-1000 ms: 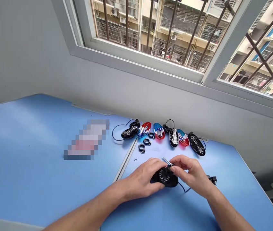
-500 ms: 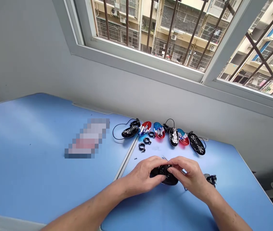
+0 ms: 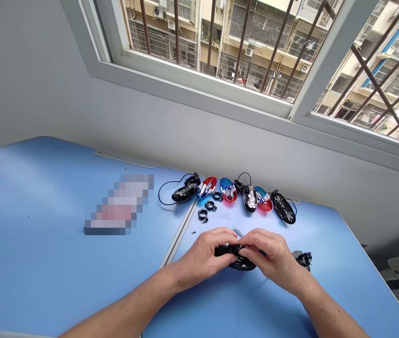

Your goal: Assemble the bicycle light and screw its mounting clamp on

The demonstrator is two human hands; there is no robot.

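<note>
A black oval housing point(image 3: 243, 264) is held low over the table, partly hidden by my fingers. My left hand point(image 3: 206, 256) closes on its left side, thumb in front and fingers behind. At the top of the housing, the thumb and fingertips of my right hand point(image 3: 271, 253) pinch together against it. Whatever small part may lie between those fingertips is too covered to make out. Just behind the hands a thin metal rod point(image 3: 238, 232) pokes out, its other end hidden by my right hand.
Along the back lie black housings with open insides point(image 3: 283, 208) and several red-and-blue covers point(image 3: 228, 189). Three black clamp rings point(image 3: 202, 215) and a small screw point(image 3: 193, 232) sit left of them. A black part point(image 3: 303, 259) is to the right. A seam point(image 3: 174, 244) crosses the table.
The whole view has shifted slightly. The housing has tilted a little between my hands, showing more pale marks at its front. Both hands keep their hold.
</note>
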